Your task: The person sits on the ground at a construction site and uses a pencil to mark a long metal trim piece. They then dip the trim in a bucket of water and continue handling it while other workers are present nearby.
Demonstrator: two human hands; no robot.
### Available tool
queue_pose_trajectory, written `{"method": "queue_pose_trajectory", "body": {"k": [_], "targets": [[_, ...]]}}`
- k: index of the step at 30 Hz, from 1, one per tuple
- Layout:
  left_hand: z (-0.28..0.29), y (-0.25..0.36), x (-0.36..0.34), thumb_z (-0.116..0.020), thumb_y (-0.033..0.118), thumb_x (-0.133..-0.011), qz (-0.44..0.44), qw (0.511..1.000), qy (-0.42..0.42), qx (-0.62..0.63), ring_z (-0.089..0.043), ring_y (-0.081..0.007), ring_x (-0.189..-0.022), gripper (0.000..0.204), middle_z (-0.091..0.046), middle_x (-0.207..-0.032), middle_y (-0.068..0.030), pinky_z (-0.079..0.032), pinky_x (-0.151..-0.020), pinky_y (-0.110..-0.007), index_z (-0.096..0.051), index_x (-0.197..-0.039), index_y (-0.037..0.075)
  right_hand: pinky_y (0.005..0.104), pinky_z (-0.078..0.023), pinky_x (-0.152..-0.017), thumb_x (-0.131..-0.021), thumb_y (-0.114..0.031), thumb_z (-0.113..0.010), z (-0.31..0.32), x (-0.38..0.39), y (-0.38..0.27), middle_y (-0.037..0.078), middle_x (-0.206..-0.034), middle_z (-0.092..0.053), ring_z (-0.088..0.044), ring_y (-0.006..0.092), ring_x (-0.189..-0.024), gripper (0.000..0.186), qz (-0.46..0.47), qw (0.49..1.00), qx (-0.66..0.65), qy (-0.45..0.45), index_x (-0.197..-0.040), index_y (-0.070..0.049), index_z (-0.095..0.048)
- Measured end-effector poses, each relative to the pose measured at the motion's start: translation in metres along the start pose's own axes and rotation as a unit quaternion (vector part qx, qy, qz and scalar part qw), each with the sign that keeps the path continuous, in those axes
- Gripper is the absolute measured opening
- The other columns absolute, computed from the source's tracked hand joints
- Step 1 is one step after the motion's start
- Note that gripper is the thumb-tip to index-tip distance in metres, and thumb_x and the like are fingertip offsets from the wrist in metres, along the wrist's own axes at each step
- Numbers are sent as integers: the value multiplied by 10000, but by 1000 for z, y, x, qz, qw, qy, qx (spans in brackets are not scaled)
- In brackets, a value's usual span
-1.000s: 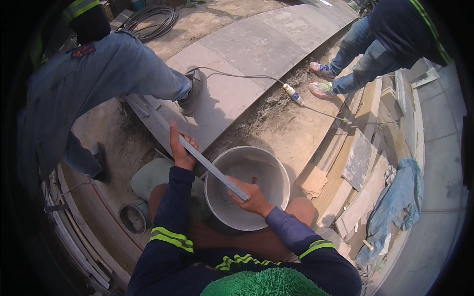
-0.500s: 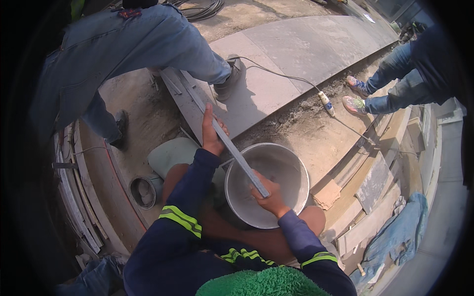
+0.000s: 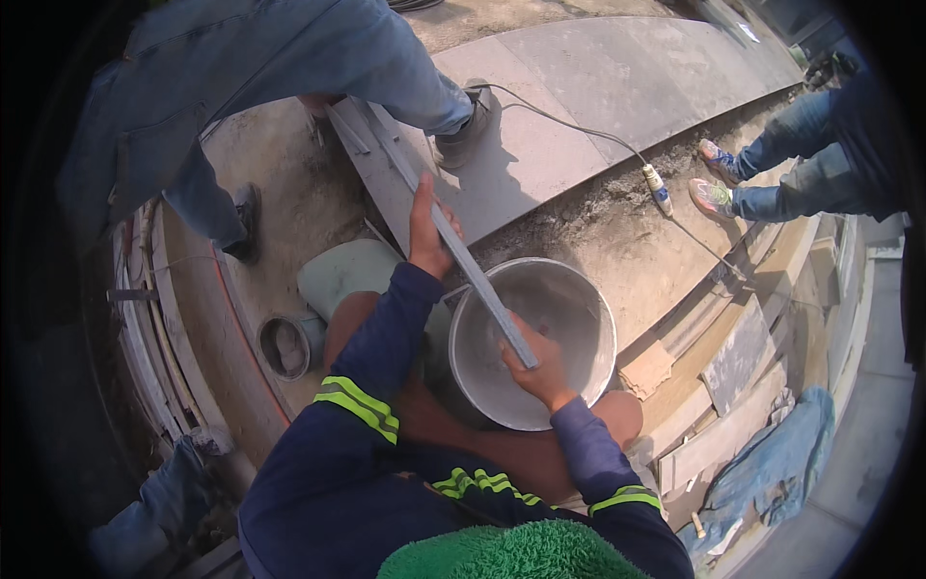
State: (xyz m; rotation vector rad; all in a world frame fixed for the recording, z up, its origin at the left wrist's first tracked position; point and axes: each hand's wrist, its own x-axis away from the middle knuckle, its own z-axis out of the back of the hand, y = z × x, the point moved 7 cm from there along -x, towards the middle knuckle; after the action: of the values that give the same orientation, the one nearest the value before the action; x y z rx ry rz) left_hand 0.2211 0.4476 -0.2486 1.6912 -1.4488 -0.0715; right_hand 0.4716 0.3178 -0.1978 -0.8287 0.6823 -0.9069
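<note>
My left hand (image 3: 430,234) is wrapped round a long, narrow grey strip (image 3: 473,270) that slants from the upper middle toward me. My right hand (image 3: 538,365) grips the same strip near its lower end, over a large round metal basin (image 3: 588,343) between my legs. The basin's inside is dusty grey. The strip's far end reaches over a grey slab (image 3: 482,193) beside a co-worker's grey shoe (image 3: 459,143). A co-worker's hand (image 3: 316,102), mostly hidden behind their leg, is near that end.
Co-workers' jeans-clad legs (image 3: 289,53) stand left and right. A cable with a connector (image 3: 657,189) crosses the slab. A small bucket (image 3: 289,347) sits left, beside a pale green object (image 3: 342,275). Boards (image 3: 723,444), tile pieces (image 3: 735,352) and blue cloth (image 3: 791,454) lie right.
The view has shifted, moving the slab, basin and both hands rightward in the picture, and the slab upward. Both hands still grip the strip, which slants a little more steeply.
</note>
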Motion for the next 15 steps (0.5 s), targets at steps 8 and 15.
{"method": "queue_pose_trajectory", "body": {"k": [8,15], "targets": [[-1,2,1,-719,700,-936,-8,1000,6,1,-537,-155,-499,564,-464,-636,11,-427,-446,-321,-480,-931,190,405,-618,-843,-927,-112,-769,2,-2,-3,206,-1118,-773,-778,361,-987,556,-17,1000,-15,3,-1466,-82,-637],[1,0,-2,-727,714,-921,3,1000,4,-2,-543,-158,-496,580,-460,-631,7,-440,-442,-324,-471,-939,193,372,-611,-823,-918,-105,-775,1,-2,-2,195,-1089,-775,-791,329,-946,547,-16,1000,-25,8,-1448,-52,-652]]}}
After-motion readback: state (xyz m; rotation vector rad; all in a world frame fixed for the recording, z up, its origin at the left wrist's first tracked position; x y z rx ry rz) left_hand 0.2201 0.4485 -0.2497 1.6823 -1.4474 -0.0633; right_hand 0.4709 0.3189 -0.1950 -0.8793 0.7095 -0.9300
